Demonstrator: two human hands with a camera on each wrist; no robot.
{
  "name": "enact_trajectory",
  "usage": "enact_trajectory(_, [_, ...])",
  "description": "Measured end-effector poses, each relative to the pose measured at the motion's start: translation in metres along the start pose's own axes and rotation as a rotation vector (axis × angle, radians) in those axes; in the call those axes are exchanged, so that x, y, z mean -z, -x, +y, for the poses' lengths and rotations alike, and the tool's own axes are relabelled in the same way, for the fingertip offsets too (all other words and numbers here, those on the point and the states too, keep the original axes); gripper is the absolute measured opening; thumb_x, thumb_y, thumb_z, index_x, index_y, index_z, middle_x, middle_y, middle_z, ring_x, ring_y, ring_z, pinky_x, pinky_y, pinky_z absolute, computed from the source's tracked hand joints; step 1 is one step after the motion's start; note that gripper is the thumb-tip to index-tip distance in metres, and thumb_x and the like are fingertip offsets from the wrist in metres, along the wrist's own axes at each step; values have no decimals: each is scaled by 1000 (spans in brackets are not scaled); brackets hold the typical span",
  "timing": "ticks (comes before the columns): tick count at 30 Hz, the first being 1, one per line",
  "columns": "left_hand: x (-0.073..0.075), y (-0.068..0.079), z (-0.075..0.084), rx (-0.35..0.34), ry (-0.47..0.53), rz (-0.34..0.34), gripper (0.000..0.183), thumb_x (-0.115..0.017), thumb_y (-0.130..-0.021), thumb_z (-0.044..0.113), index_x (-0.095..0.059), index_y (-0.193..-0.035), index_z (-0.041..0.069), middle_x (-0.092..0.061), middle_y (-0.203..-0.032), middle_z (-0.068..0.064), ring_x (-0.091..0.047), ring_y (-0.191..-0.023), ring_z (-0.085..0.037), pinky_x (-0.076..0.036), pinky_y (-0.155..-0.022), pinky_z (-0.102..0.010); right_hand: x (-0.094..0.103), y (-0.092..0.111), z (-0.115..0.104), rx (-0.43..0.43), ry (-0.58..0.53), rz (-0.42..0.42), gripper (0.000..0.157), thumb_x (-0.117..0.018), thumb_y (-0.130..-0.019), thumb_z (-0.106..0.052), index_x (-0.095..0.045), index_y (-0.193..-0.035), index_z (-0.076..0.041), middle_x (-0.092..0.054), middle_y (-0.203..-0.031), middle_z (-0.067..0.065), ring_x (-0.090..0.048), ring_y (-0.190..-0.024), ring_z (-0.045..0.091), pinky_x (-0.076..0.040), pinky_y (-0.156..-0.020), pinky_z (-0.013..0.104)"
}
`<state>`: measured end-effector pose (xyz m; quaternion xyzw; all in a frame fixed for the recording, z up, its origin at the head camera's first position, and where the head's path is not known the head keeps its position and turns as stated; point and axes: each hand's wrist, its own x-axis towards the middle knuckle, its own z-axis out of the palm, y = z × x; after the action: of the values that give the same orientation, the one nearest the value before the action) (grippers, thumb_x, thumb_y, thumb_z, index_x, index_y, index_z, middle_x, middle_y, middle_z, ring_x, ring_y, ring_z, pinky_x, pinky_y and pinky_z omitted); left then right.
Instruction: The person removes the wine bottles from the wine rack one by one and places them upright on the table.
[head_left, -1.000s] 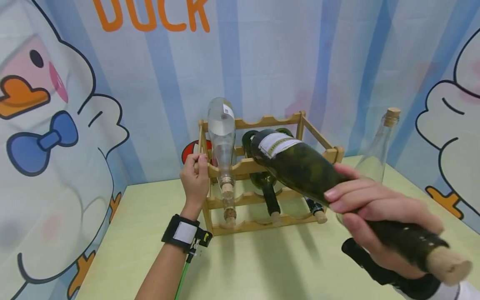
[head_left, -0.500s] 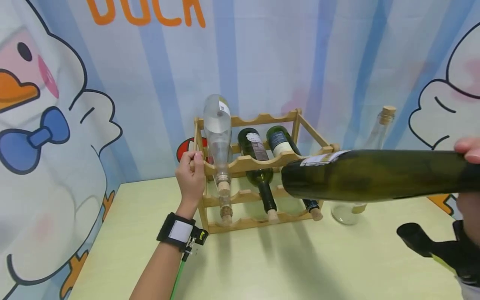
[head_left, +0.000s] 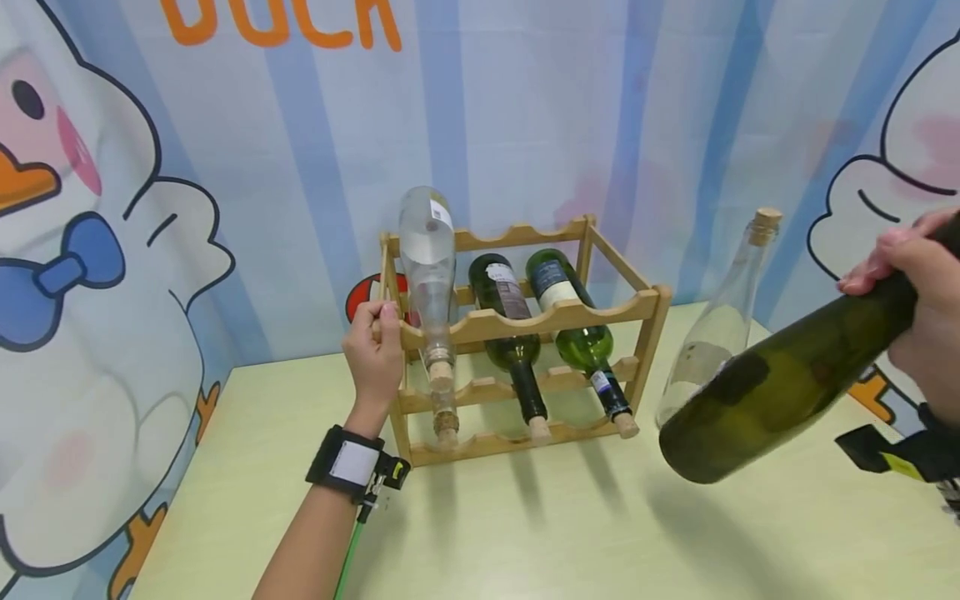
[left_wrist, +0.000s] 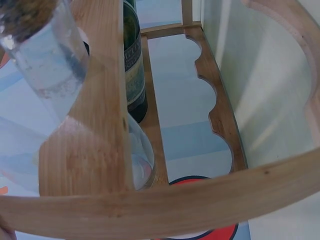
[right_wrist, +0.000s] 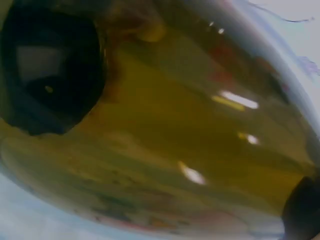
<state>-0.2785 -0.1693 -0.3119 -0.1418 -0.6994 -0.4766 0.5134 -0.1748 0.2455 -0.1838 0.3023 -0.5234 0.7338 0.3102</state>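
My left hand [head_left: 375, 346] grips the front left corner of a wooden wine rack [head_left: 645, 308]. In the head view my right hand [head_left: 926, 308] holds a dark green wine bottle [head_left: 780, 383] by its neck, with the base tilted down to the left over the table. That bottle's glass [right_wrist: 150, 115] fills the right wrist view. On the rack's upper level lies a clear corked bottle [head_left: 431, 267], neck toward me. Lower down rest a dark wine bottle [head_left: 517, 342] and a green wine bottle [head_left: 585, 333], both corked, plus another clear bottle's corked neck [head_left: 446, 417].
Right of the rack a clear corked bottle [head_left: 720, 325] stands upright on the pale table [head_left: 525, 533], partly overlapped by the held bottle. A printed cloth backdrop [head_left: 525, 108] hangs close behind. A green cable [head_left: 348, 558] trails from the left wristband.
My right hand has carried the green bottle away from the rack to the right, swinging its base downward. The left hand stays on the rack corner.
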Motion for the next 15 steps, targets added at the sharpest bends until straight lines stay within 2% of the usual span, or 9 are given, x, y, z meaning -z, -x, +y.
enact_trajectory(3, [0,0,-1,5,1,-2,18,-45,-86,7,-56,-85,-7,-61,-78,-20,-46,-60,-13,-35,-53,-17,2,7,13,-79,206,38,5,-50,-83,4,-48,-81,0,-52,-63,9,-54,-51,16,-49,-55,18])
enact_trajectory(6, [0,1,-1,20,-11,-5,17,-45,-86,6,-57,-85,-7,-60,-76,-20,-46,-60,-13,-34,-52,-15,7,10,29,-87,352,91,8,-55,-81,3,-49,-78,-2,-53,-62,6,-55,-48,11,-47,-51,15])
enact_trajectory(9, [0,1,4,33,-20,-9,16,-45,-85,3,-56,-85,-8,-59,-74,-20,-45,-59,-13,-33,-51,-14,13,13,45,-87,354,127,10,-57,-78,5,-49,-75,0,-53,-58,6,-54,-45,11,-46,-48,16])
enact_trajectory(15, [4,-3,31,37,-21,-7,15,-44,-84,-1,-54,-83,-13,-57,-73,-24,-45,-59,-16,-33,-52,-13,19,18,65,-147,266,161,10,-57,-77,7,-50,-72,1,-56,-58,5,-56,-44,12,-47,-47,19])
